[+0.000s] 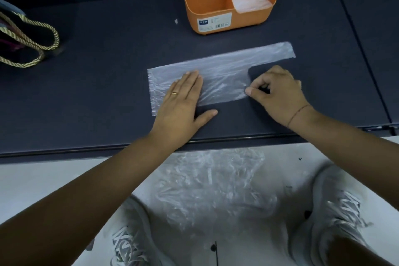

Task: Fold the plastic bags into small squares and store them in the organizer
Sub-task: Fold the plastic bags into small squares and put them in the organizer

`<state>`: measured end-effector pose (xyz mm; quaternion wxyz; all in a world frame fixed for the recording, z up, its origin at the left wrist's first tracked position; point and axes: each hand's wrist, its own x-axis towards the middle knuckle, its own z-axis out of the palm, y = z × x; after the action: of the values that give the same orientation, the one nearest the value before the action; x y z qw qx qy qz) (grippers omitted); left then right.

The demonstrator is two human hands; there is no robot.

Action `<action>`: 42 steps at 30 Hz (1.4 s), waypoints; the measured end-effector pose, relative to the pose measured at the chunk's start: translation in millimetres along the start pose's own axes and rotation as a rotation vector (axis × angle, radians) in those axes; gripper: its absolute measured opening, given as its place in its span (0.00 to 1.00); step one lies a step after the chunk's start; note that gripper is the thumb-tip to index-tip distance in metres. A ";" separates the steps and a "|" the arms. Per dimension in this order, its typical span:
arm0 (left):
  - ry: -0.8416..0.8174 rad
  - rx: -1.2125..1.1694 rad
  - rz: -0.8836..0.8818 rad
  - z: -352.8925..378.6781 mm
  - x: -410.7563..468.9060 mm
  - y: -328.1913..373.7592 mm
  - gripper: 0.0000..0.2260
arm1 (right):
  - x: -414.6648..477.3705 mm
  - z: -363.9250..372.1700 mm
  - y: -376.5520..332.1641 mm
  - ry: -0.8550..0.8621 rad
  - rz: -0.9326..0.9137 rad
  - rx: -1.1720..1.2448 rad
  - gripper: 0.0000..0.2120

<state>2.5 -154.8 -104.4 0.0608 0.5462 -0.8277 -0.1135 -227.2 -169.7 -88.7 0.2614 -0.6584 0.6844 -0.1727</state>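
Head view: looks down on a dark table (108, 75). Near the middle, flat and lengthways, a clear plastic bag (226, 67), apparently already narrowed into a long strip, with a handle reaching away to the right.

Pressed on the bag's left half: the left hand (181, 101), fingers straight and together, thumb out on the table. No grip there, only an open palm pinning the plastic.

At the cut-out below the handle: the right hand (278, 90), grip narrow, thumb and forefinger pinching the bag's near edge, other fingers curled.

Beyond the bag and apart from it, an orange organizer (207, 2), with folded squares (250, 2) of clear plastic in its front right compartment and more plastic showing in the rear one. Below the table edge, on the pale floor between two white shoes, a crumpled heap of bags (211, 190), not yet folded.

Looks like the middle of the whole task. Some bags folded and stored. This one only at the strip stage, with the cross folds down to a small square and the move into the organizer yet to come. After that, the heap on the floor.
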 end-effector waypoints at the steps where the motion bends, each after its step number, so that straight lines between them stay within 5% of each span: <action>1: 0.023 -0.007 -0.014 1.1 2.7 -1.1 0.37 | 0.2 -4.8 -0.3 -0.031 0.019 0.069 0.11; 8: 0.183 0.093 0.049 9.9 4.2 -12.0 0.20 | 2.1 -33.8 -7.6 -0.202 0.205 0.541 0.05; 10: 0.211 0.114 0.084 11.6 2.1 -13.2 0.20 | -3.0 -36.6 -8.0 -0.041 0.110 0.345 0.07; 12: 0.210 0.134 0.081 11.9 -1.6 -12.2 0.25 | -13.2 -36.3 -19.7 0.121 -0.142 -0.011 0.23; 15: 0.212 0.124 0.087 13.8 -9.6 -8.4 0.22 | -23.7 -13.1 -32.8 0.009 -0.528 -0.391 0.42; 19: 0.160 0.047 0.049 11.2 -21.9 -1.7 0.20 | -32.9 34.1 -32.6 -0.061 -0.650 -0.448 0.34; 24: 0.135 -0.003 0.031 7.6 -38.2 -1.7 0.21 | -27.8 44.9 -14.0 0.142 -0.681 -0.376 0.21; 33: 0.252 -0.256 -0.036 -2.8 -71.8 -35.0 0.17 | -14.6 -9.9 16.0 -0.051 -0.410 0.080 0.12; 38: 0.352 -0.662 -0.453 -20.2 -58.3 -26.5 0.07 | 10.6 -14.5 5.3 -0.084 -0.107 0.332 0.12; 42: 0.454 -0.713 -0.692 -21.0 -40.2 -28.6 0.05 | 26.1 -4.8 -0.8 -0.007 0.038 0.363 0.11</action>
<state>48.5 -131.2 -90.5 0.3783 0.7430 -0.4760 -0.2798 -229.3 -196.2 -87.7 0.3813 -0.5880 0.6534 -0.2862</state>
